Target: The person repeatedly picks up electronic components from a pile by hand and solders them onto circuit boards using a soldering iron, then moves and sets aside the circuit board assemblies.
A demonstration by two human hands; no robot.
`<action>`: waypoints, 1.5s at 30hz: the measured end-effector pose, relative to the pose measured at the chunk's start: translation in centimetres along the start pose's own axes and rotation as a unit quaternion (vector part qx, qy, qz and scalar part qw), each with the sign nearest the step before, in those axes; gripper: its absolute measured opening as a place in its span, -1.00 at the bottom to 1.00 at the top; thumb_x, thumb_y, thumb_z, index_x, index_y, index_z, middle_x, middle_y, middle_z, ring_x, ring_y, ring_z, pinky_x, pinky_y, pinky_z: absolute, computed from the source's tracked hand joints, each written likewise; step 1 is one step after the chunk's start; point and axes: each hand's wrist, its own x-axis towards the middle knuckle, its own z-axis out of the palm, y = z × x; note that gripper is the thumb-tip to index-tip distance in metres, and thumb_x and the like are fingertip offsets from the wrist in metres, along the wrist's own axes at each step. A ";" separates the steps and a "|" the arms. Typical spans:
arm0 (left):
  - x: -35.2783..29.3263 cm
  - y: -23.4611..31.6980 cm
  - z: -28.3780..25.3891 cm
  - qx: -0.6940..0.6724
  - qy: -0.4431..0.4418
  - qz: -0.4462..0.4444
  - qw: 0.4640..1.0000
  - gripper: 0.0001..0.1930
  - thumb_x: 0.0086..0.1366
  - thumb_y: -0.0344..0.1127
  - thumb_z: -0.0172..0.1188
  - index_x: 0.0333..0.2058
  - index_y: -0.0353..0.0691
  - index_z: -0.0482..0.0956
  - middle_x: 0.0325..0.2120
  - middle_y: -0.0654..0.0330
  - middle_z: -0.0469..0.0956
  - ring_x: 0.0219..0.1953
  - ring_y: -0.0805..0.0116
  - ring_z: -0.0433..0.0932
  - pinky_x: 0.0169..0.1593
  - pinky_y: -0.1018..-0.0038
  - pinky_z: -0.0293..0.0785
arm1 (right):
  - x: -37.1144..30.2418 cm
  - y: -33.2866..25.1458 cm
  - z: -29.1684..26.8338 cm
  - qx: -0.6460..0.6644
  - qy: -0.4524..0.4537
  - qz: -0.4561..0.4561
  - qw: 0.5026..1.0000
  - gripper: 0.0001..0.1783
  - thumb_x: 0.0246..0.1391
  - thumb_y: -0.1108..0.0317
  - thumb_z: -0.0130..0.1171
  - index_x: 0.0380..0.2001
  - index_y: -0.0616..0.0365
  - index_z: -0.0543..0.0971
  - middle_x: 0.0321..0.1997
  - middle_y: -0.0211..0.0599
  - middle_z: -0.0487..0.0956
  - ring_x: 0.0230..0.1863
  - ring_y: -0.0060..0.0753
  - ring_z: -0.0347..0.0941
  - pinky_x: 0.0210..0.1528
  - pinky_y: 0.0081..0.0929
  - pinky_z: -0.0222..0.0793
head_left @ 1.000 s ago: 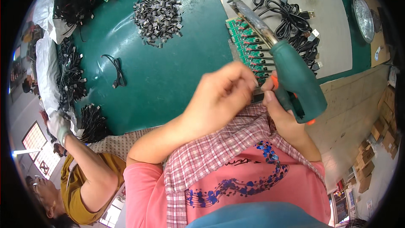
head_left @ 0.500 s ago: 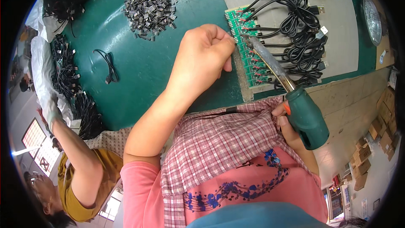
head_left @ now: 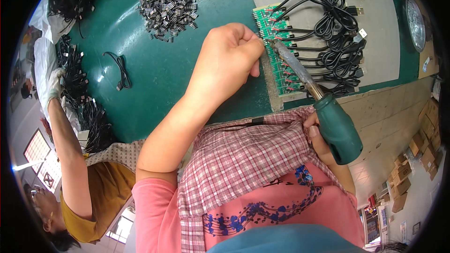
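Note:
My left hand is closed in a pinch at the left edge of a row of green circuit boards. What its fingertips hold is too small and hidden to make out. My right hand grips a soldering iron by its green handle, partly hidden behind it. The iron's tip rests at or just over the boards, close to my left fingertips. Black USB cables, coiled and tied, run from the boards' right side, with red wires at the joints.
The boards lie on a grey sheet upon the green table. A heap of small black connectors sits behind. One loose cable lies to the left. Beyond it are cable bundles and a co-worker's gloved hand. A metal dish stands right.
The soldering iron has shifted slightly, its tip staying near my left fingertips. My left hand keeps its pinch. The co-worker's gloved hand has moved farther up along the cable bundles.

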 end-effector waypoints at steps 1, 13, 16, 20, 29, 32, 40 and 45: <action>0.0 0.0 0.0 -0.001 0.000 0.000 1.000 -0.83 0.16 -0.35 0.08 -0.50 -0.35 0.51 -0.75 0.25 0.49 -0.68 0.59 0.35 -0.58 0.56 0.25 | -0.1 0.2 -0.1 0.006 -0.037 0.000 0.999 -0.89 0.09 0.43 0.11 -0.33 0.23 0.48 -0.42 -0.33 0.49 -0.41 -0.56 0.35 -0.35 -0.58 0.29; 0.1 -0.1 0.0 -0.003 0.002 0.003 1.000 -0.82 0.17 -0.34 0.09 -0.50 -0.35 0.52 -0.74 0.24 0.49 -0.68 0.56 0.36 -0.55 0.55 0.26 | -0.4 0.8 0.8 -0.031 0.031 -0.020 0.999 -0.77 0.09 0.27 0.14 -0.41 0.25 0.52 -0.46 -0.36 0.47 -0.44 -0.52 0.36 -0.35 -0.56 0.29; 0.1 -0.2 0.1 0.004 0.002 0.006 1.000 -0.82 0.17 -0.34 0.08 -0.50 -0.35 0.52 -0.74 0.24 0.50 -0.68 0.56 0.36 -0.56 0.55 0.26 | -0.6 0.4 0.6 -0.002 0.027 0.031 0.999 -0.78 0.09 0.29 0.14 -0.40 0.27 0.51 -0.47 -0.36 0.47 -0.44 -0.52 0.36 -0.36 -0.56 0.29; 0.1 -0.3 0.2 0.001 0.002 0.007 1.000 -0.82 0.17 -0.34 0.08 -0.50 -0.35 0.52 -0.75 0.24 0.50 -0.68 0.56 0.36 -0.56 0.54 0.27 | -0.2 -0.4 -0.3 0.007 -0.040 0.002 0.999 -0.82 0.09 0.34 0.12 -0.39 0.28 0.51 -0.47 -0.36 0.48 -0.46 -0.53 0.35 -0.37 -0.56 0.28; 0.2 -0.2 0.1 0.003 0.007 0.007 1.000 -0.82 0.16 -0.34 0.08 -0.52 -0.35 0.51 -0.75 0.24 0.49 -0.68 0.55 0.36 -0.55 0.54 0.27 | 0.1 -0.1 0.2 -0.090 0.059 -0.074 0.991 -0.90 0.00 0.40 0.12 -0.48 0.21 0.53 -0.51 -0.31 0.50 -0.45 -0.35 0.39 -0.32 -0.45 0.31; 0.4 -0.2 0.0 0.005 0.001 0.008 1.000 -0.81 0.16 -0.34 0.08 -0.52 -0.35 0.51 -0.75 0.24 0.49 -0.68 0.55 0.36 -0.55 0.53 0.27 | 0.5 -1.4 -0.7 0.013 -0.022 0.044 0.999 -0.95 -0.06 0.42 0.14 -0.50 0.16 0.54 -0.51 -0.33 0.52 -0.43 -0.31 0.42 -0.30 -0.43 0.33; 0.2 -0.2 0.2 0.017 0.005 0.014 1.000 -0.81 0.16 -0.33 0.07 -0.51 -0.36 0.52 -0.75 0.23 0.49 -0.68 0.54 0.37 -0.55 0.53 0.28 | -0.5 0.5 0.6 -0.072 0.071 -0.038 0.994 -0.85 0.00 0.33 0.15 -0.47 0.20 0.52 -0.51 -0.34 0.50 -0.46 -0.39 0.41 -0.30 -0.49 0.33; 0.2 -0.2 0.3 0.012 0.006 0.011 1.000 -0.81 0.16 -0.34 0.07 -0.51 -0.36 0.51 -0.76 0.23 0.49 -0.67 0.53 0.38 -0.54 0.53 0.29 | -0.3 -0.3 -0.5 -0.003 0.015 0.017 1.000 -0.83 -0.16 0.34 0.27 -0.40 0.03 0.61 -0.50 -0.38 0.61 -0.42 -0.25 0.54 -0.34 -0.37 0.47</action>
